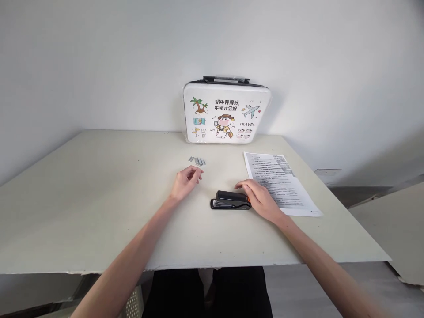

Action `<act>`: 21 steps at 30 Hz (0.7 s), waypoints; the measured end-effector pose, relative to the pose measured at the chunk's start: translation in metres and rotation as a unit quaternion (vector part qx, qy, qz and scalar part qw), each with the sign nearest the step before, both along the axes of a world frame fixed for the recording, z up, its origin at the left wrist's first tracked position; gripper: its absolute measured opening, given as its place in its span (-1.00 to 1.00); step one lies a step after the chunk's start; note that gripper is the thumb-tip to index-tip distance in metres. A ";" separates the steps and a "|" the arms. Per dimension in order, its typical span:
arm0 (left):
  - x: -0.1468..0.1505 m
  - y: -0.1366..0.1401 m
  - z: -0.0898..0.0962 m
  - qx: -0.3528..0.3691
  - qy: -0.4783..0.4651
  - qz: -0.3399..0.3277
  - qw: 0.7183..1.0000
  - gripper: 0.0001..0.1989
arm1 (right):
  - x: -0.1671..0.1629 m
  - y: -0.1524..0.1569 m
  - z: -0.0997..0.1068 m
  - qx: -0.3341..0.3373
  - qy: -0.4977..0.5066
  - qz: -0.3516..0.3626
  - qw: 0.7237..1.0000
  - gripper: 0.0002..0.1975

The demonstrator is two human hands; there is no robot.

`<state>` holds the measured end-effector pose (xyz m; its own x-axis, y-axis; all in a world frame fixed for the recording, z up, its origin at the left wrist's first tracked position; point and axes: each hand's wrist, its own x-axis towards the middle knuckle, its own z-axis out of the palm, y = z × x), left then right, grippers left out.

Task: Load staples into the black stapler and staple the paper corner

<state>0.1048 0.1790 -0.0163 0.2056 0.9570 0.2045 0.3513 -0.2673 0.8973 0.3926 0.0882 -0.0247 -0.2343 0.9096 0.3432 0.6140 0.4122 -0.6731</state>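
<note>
A black stapler point(232, 200) lies on the table, its jaw end toward the left and an orange-red part at its rear. My right hand point(261, 201) is at that rear end, fingers reaching loosely past its top; whether it presses on the stapler I cannot tell. Just in front of a small heap of silver staple strips point(198, 160), my left hand point(186, 182) has its fingers curled in, thumb and fingertips close together. What lies between those fingertips, if anything, is too small to make out.
A printed sheet of paper point(281, 185) lies to the right, partly behind my right hand. Against the wall stands a white case point(228, 112) with cartoon prints and a black handle. The pale table point(99, 198) ends just before my lap.
</note>
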 end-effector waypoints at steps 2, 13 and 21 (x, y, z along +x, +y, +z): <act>0.001 0.000 0.000 -0.005 -0.003 -0.001 1.000 -0.67 | 0.001 0.000 0.001 -0.006 -0.002 0.001 1.000 -0.61; 0.001 -0.004 0.004 -0.007 0.011 -0.010 1.000 -0.65 | 0.002 -0.001 0.005 -0.016 -0.004 -0.013 1.000 -0.58; 0.006 -0.007 0.005 -0.002 -0.013 -0.004 1.000 -0.67 | 0.002 0.001 0.001 -0.029 -0.008 0.002 1.000 -0.56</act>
